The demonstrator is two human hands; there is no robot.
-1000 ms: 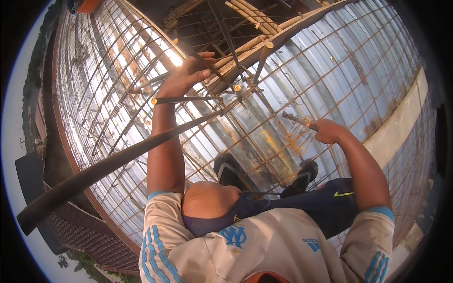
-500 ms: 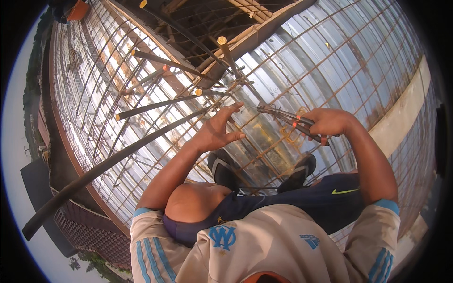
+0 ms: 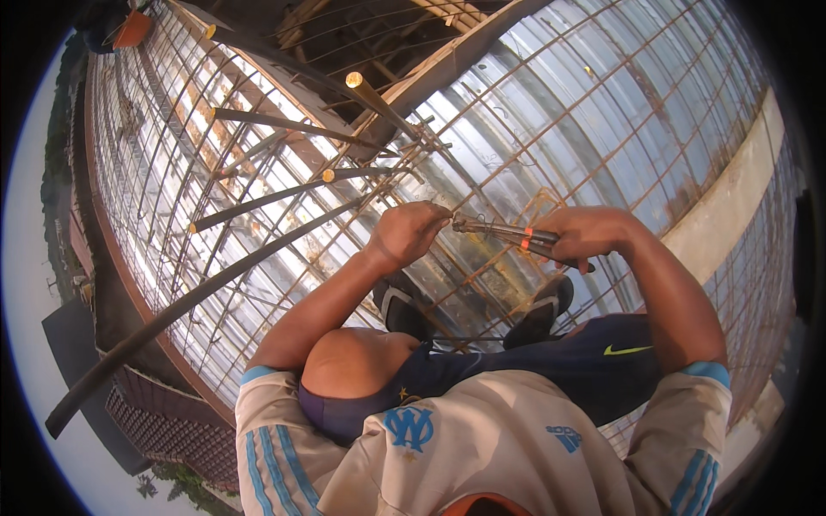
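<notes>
My right hand (image 3: 589,230) is closed around the handles of a pair of dark pincers (image 3: 495,230) with orange bands. The tool points left, and its head is at the fingertips of my left hand (image 3: 406,230). Those left fingers are pinched together; whatever is between them is too small to make out. Below both hands a mesh of rusty steel bars (image 3: 482,268) lies over shiny corrugated metal sheets (image 3: 460,297). Thin loose wire (image 3: 540,202) sticks up behind the pincers.
Several thick steel bars stick up from the mesh at left; one long bar (image 3: 206,292) slants far left. Beyond lies a timber-edged opening (image 3: 447,64). My sandalled feet (image 3: 542,314) rest on the mesh. An orange bucket (image 3: 132,30) is at far left. A pale beam (image 3: 731,189) crosses the right.
My left hand has gone from spread fingers to a pinch and lowered to the pincers' head. The right hand has brought the pincers left and slightly nearer. The view has shifted a little.
</notes>
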